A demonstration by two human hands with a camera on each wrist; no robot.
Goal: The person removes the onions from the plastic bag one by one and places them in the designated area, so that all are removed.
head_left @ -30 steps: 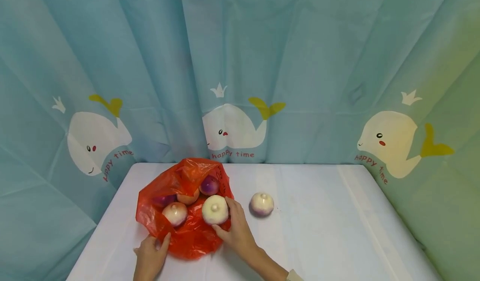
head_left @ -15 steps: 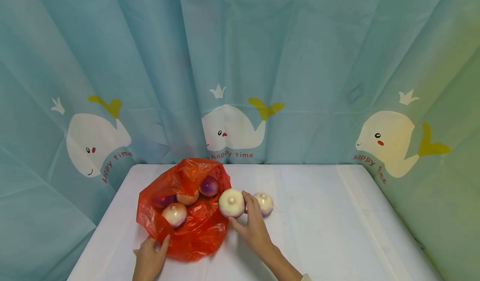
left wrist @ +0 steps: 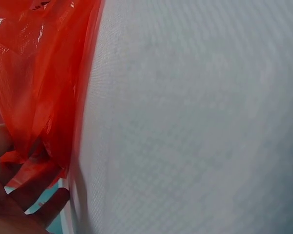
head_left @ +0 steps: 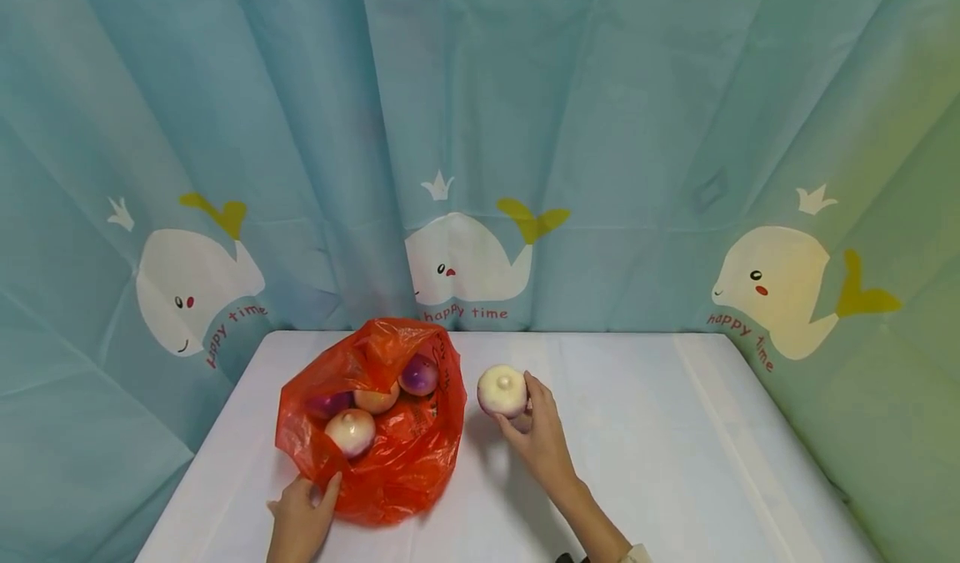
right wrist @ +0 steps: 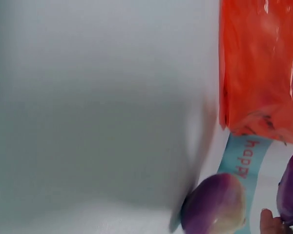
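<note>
A purple-and-white onion [head_left: 502, 391] is held in my right hand [head_left: 542, 436], raised above the table to the right of the bag. In the right wrist view this held onion [right wrist: 291, 190] shows its purple side, with a fingertip [right wrist: 268, 222] at it. Another onion [right wrist: 212, 204] stands on the table there; the held one covers it in the head view. My left hand [head_left: 302, 513] pinches the near left edge of a red plastic bag [head_left: 397, 480]. Inside the open bag lie several onions, among them a pale one [head_left: 351, 433] and a purple one [head_left: 418, 374].
The white table [head_left: 637, 446] extends to the right of the bag. Behind it hangs a blue curtain [head_left: 637, 129] printed with whales.
My right hand has lifted the onion out of the bag and carried it right, over the onion on the table. My left hand has stayed at the bag's edge.
</note>
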